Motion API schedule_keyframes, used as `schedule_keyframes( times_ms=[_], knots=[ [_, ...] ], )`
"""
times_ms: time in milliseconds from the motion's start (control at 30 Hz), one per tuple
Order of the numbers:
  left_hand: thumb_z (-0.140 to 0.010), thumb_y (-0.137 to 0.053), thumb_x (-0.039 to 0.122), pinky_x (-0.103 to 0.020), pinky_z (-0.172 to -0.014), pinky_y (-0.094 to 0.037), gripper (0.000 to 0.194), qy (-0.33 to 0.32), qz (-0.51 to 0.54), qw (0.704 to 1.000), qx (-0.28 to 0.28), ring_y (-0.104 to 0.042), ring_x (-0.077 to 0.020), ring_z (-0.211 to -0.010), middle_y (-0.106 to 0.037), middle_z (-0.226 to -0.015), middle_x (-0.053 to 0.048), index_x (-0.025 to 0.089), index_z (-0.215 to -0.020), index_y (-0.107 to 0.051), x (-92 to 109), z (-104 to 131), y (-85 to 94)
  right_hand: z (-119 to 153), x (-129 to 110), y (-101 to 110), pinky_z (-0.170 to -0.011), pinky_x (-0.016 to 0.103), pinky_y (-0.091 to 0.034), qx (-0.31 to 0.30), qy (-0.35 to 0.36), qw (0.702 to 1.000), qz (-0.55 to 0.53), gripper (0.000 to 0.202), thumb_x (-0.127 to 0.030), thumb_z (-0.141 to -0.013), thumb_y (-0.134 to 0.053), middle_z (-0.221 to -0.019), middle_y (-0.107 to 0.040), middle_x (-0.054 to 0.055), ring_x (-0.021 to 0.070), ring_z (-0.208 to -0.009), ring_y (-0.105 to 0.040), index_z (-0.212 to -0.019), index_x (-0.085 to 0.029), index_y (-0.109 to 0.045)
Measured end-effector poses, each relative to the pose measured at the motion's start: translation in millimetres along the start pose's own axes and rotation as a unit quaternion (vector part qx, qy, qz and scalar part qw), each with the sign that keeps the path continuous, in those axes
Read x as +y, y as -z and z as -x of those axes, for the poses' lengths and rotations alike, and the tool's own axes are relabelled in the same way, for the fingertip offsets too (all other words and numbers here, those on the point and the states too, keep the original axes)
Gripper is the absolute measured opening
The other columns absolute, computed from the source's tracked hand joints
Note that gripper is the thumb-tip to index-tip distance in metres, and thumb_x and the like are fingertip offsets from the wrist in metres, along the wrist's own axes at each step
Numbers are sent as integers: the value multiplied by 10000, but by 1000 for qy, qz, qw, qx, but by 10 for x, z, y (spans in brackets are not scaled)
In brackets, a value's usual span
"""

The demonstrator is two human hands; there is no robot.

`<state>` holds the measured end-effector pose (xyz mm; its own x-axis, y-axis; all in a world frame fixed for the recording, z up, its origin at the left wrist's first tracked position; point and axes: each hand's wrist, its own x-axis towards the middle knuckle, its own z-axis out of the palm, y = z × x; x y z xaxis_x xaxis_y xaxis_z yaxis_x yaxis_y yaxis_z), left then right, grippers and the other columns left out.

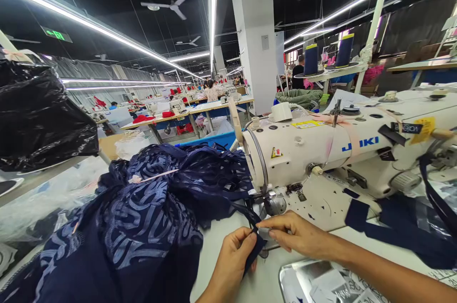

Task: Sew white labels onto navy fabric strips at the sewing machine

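My left hand (233,256) pinches a narrow navy fabric strip (254,247) between thumb and fingers, in front of the sewing machine's needle area. My right hand (298,235) meets it from the right. Its thumb and forefinger close on a small white label (264,232) at the strip's edge; the fingers partly cover it. The strip runs back toward the presser foot area (266,202) of the white sewing machine (303,151). A large heap of navy patterned fabric (143,217) lies to the left of my hands.
A metal tray (285,277) of printed white labels sits below my right forearm. Navy fabric pieces (403,236) lie at the right. Two navy thread cones (344,51) stand behind the machine. A black plastic-covered bundle (43,112) is at the left. Other workstations (189,112) stretch behind.
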<state>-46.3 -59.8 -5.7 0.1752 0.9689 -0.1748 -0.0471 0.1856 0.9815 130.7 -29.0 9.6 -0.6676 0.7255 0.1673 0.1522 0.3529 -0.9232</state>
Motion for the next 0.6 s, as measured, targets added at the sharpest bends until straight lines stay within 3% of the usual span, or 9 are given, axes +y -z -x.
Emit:
schedule_keyframes(
  times_ms=[167, 300, 467, 600],
  knots=[
    [-530, -675, 590, -213, -411, -215, 470, 13, 5, 1000, -1, -311, -40, -355, -516, -474, 30, 155, -589, -509, 56, 3, -6, 10, -9, -129, -411, 186, -271, 58, -44, 997, -32, 367, -325, -793, -473, -465, -353, -65, 72, -421, -325, -1096, -144, -577],
    [-487, -696, 593, -213, -398, -197, 481, 19, 14, 1000, 11, -281, -38, -361, -467, -447, 50, 155, -561, -511, 69, 27, -34, -1, 19, -129, -416, 189, -293, 62, -26, 996, -57, 373, -361, -783, -477, -463, -373, -56, 75, -421, -347, -1045, -134, -613],
    [-536, -697, 528, -208, -395, -149, 420, 28, 35, 998, 37, -241, -29, -358, -397, -423, 76, 154, -569, -509, 107, 28, 37, 34, 43, -58, -398, 176, -267, -16, -20, 999, -39, 331, -290, -784, -461, -462, -408, -44, 67, -412, -315, -1022, -156, -647],
    [-534, -691, 529, -204, -397, -131, 423, 10, 40, 997, 66, -219, -25, -350, -336, -393, 93, 159, -551, -486, 183, 5, 119, 92, -101, -80, -572, 195, -406, -94, 27, 992, 78, 332, -185, -791, -432, -720, -630, 20, 108, -579, -511, -1056, -197, -632]
  ],
)
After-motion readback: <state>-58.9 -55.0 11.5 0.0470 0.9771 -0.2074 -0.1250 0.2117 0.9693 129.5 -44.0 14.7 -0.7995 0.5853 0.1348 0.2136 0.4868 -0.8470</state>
